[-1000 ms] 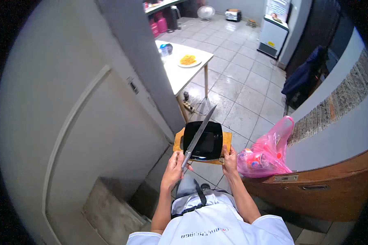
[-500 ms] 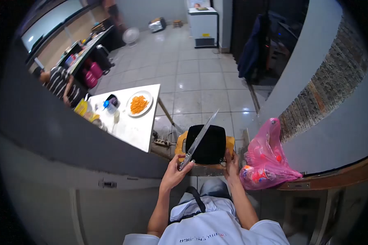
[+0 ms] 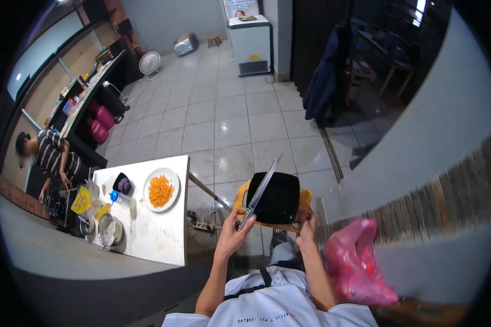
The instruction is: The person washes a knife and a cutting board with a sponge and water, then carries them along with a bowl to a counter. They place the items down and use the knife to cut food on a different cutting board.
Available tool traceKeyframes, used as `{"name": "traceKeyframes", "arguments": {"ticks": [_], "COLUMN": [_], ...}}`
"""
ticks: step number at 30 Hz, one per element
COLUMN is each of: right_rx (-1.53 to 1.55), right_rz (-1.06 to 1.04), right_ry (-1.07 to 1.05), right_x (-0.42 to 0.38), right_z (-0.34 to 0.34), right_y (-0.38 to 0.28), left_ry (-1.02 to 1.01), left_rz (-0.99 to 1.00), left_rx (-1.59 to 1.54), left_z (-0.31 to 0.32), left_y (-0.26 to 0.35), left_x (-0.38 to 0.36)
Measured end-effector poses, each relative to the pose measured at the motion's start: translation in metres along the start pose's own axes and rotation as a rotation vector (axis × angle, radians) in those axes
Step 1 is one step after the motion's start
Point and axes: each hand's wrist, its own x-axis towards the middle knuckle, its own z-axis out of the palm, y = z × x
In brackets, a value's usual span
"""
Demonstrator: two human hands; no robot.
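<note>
A knife (image 3: pixel 267 182) lies slantwise over a black square dish (image 3: pixel 279 199), which sits on a yellow-orange board (image 3: pixel 305 200). My left hand (image 3: pixel 235 233) is wrapped round the knife's handle and the left edge of the board. On the other side, my right hand (image 3: pixel 306 230) grips the right edge of the board and its fingertips are partly hidden under it. The dish looks empty, and the blade points up and away from me.
To the left a white table (image 3: pixel 169 237) holds a plate of orange pieces (image 3: pixel 161 191), a metal pot (image 3: pixel 110 230) and a blue-capped bottle (image 3: pixel 120 198). A person (image 3: pixel 54 155) stands beyond it. A pink bag (image 3: pixel 354 261) hangs at the right, near the wall.
The view has moved forward through the doorway. More of the white table shows, and the pink bag sits lower in view. Both hands still hold the knife, board and dish.
</note>
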Motion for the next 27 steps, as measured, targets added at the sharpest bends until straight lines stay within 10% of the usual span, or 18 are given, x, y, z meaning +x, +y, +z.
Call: {"name": "traceKeyframes", "arguments": {"ticks": [27], "right_rx": [0.059], "right_rz": [-0.020], "right_ry": [-0.101], "right_x": [0.381], "right_z": [0.240], "right_y": [-0.035], "left_ry": [0.247], "left_rz": [0.164], "left_rx": [0.072], "left_z": [-0.119], "left_y": [0.135], "left_x": [0.393]}}
